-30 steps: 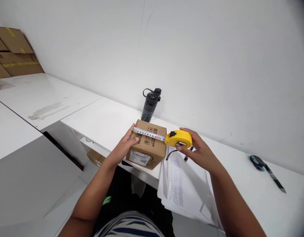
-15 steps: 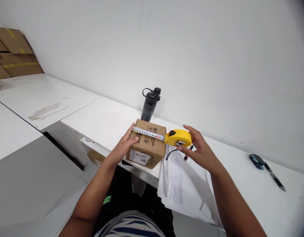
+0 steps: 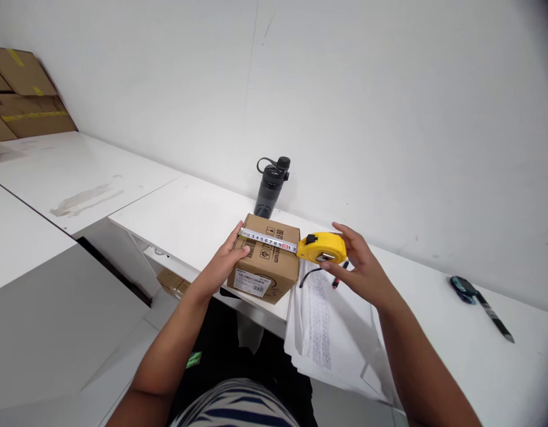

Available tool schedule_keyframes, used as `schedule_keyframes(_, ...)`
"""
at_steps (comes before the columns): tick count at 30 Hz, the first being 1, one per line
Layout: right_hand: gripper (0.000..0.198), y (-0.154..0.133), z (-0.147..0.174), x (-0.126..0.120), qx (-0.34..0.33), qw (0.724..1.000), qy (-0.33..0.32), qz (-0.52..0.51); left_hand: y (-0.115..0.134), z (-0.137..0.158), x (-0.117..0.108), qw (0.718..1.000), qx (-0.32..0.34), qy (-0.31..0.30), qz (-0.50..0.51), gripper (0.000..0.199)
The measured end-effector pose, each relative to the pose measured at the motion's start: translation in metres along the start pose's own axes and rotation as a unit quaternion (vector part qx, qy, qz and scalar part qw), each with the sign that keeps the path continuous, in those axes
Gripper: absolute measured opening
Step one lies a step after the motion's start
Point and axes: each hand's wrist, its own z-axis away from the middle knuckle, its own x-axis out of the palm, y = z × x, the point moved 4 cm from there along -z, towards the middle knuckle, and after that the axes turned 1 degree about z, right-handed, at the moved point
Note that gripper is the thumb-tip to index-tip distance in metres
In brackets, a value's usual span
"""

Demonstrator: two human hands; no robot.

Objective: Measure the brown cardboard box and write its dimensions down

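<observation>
A small brown cardboard box [image 3: 267,270] sits at the desk's front edge, with printed symbols on top and a white label on the side facing me. My left hand [image 3: 225,261] grips its left side, thumb on the top, and fingers at the end of the tape blade. Across the box top lies that white blade, its numbers running to about 12 at the right edge. My right hand [image 3: 358,264] holds the yellow tape measure [image 3: 322,248] by its case, just off the box's right edge, between thumb and fingers.
Behind the box stands a dark water bottle [image 3: 270,187]. Printed papers [image 3: 331,338] and a red-and-black pen [image 3: 337,280] lie to the right. Farther right are a roll of tape [image 3: 463,289] and a marker-like black object [image 3: 495,317]. Large cartons [image 3: 29,115] are stacked at far left.
Almost nothing differs. My right hand and the tape measure case have shifted very slightly to the right; the box and my left hand stay in place.
</observation>
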Motion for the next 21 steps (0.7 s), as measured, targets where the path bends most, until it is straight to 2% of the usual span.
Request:
schedule_keyframes(7, 0.082, -0.001, -0.005, 0.0, -0.034, 0.997, 0.0, -0.075, 0.0, 0.0, 0.0, 1.0, 0.007, -0.005, -0.003, 0.071)
schedule_keyframes(21, 0.087, -0.001, -0.009, 0.012, 0.035, 0.995, 0.01, -0.092, 0.002, 0.002, 0.001, 1.0, 0.002, -0.008, -0.001, 0.072)
